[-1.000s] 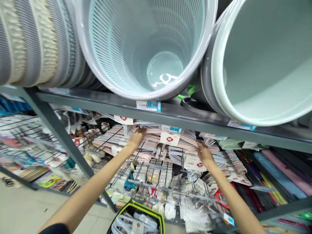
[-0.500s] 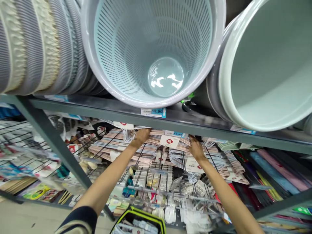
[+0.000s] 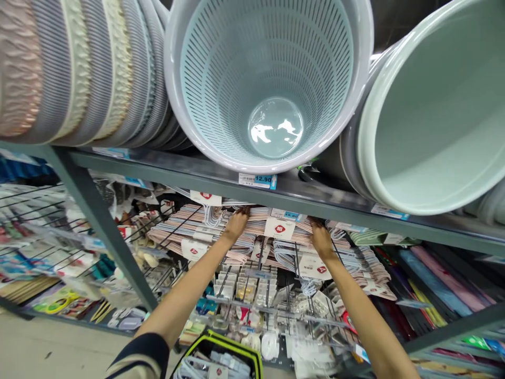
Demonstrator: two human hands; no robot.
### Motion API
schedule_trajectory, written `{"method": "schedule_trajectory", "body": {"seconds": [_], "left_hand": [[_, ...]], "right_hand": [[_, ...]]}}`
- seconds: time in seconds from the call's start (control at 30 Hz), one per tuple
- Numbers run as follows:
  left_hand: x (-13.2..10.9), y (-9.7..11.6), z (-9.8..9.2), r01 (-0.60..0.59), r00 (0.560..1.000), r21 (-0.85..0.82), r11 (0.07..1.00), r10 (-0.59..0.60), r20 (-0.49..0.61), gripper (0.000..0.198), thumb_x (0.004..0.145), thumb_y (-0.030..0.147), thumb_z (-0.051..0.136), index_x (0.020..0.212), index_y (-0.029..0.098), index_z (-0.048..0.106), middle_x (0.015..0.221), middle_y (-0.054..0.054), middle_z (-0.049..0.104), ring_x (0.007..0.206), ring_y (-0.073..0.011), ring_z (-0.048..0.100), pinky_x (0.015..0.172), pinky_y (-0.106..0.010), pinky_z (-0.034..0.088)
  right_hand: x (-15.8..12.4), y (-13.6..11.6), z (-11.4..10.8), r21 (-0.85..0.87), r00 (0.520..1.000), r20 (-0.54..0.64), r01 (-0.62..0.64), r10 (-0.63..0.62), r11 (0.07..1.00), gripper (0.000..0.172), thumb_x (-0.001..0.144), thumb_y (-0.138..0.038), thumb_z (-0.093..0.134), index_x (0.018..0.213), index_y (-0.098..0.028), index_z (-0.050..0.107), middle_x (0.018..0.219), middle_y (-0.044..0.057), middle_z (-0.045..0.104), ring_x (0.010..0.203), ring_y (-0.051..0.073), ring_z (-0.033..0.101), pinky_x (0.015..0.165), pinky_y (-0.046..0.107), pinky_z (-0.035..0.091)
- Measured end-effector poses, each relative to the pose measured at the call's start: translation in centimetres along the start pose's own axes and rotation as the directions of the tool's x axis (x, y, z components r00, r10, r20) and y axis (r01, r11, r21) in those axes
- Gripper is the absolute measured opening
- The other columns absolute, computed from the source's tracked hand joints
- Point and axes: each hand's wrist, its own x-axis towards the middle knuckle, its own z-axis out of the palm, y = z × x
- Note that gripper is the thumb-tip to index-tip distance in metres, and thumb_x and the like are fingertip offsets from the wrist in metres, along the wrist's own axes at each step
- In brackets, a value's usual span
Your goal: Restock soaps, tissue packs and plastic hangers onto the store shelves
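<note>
Beneath the shelf edge, my left hand (image 3: 237,223) reaches up to a bundle of pink and blue-white hangers (image 3: 258,221) on a rack. Its fingertips are partly hidden among them. My right hand (image 3: 321,240) is at the other side of the same bundle, its fingers curled at the hangers by the shelf's underside. A white card with a red logo (image 3: 279,228) hangs between the two hands. More hanger bundles lie around them, some pale blue (image 3: 284,255).
Above stand a slotted basket (image 3: 272,79), a pale green bin (image 3: 437,116) and stacked ribbed baskets (image 3: 90,68) on a grey shelf (image 3: 213,179). A black-and-yellow basket (image 3: 258,363) with goods sits below. Packaged items hang on wire racks; rolled fabrics (image 3: 445,279) lie right.
The view has shifted slightly, so the shelf and baskets sit further right. Both hands stay at the hanger bundle, with little movement relative to it.
</note>
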Motion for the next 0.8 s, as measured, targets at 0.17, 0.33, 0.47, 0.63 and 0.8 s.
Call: {"method": "schedule_trajectory", "body": {"seconds": [0.17,0.33,0.47,0.63,0.8], "left_hand": [[-5.3,2.6,-1.2,0.049,0.997,-0.021,0.999,-0.050,-0.051,0.070,0.084,-0.007,0.048,0.154,-0.005,0.044,0.153,-0.034,0.053,0.154,-0.0385,0.040,0.125,-0.056,0.035],[-11.7,6.6,-4.1,-0.001,0.971,-0.689,0.724,-0.164,-0.174,0.047,0.099,0.030,0.057,0.141,0.010,0.063,0.149,-0.019,0.063,0.144,-0.0328,0.054,0.124,-0.050,0.040],[-9.8,8.6,-9.5,0.007,0.941,-0.982,0.187,-0.334,-0.057,0.058,0.092,0.056,0.068,0.130,0.012,0.071,0.131,-0.016,0.076,0.113,-0.0279,0.073,0.097,-0.040,0.058],[-8.0,10.2,-12.1,-0.089,0.919,-0.989,0.114,-0.374,-0.126,0.038,0.082,0.051,0.079,0.089,0.014,0.082,0.082,-0.007,0.081,0.077,-0.0197,0.070,0.075,-0.030,0.054],[-8.1,11.0,-12.3,-0.067,0.934,-0.992,0.110,-0.342,-0.101,0.040,0.082,0.054,0.077,0.084,0.014,0.081,0.076,-0.006,0.079,0.069,-0.0171,0.066,0.067,-0.028,0.051]], "right_hand": [[-5.6,-2.9,-1.6,0.172,0.972,-0.148,-0.157,0.183,0.972,0.069,0.084,-0.014,0.065,0.151,-0.007,0.049,0.154,0.026,0.055,0.148,0.037,0.048,0.125,0.055,0.035],[-11.0,-9.3,-5.6,0.815,0.977,-0.055,-0.076,0.208,0.574,0.047,0.097,-0.048,0.062,0.133,-0.018,0.065,0.125,0.015,0.077,0.112,0.029,0.075,0.106,0.048,0.056],[-9.1,-14.2,-9.1,0.965,0.968,-0.034,-0.034,0.251,0.261,0.050,0.091,-0.057,0.070,0.122,-0.017,0.067,0.111,0.011,0.079,0.088,0.023,0.076,0.082,0.038,0.062],[-7.8,-16.3,-9.8,0.981,0.935,-0.083,0.016,0.344,0.194,0.043,0.088,-0.062,0.072,0.091,-0.019,0.067,0.083,0.003,0.077,0.069,0.018,0.068,0.068,0.031,0.056],[-7.5,-16.2,-10.6,0.977,0.942,-0.093,0.025,0.321,0.210,0.043,0.086,-0.062,0.074,0.087,-0.019,0.069,0.081,0.003,0.076,0.068,0.017,0.066,0.063,0.029,0.052]]}}
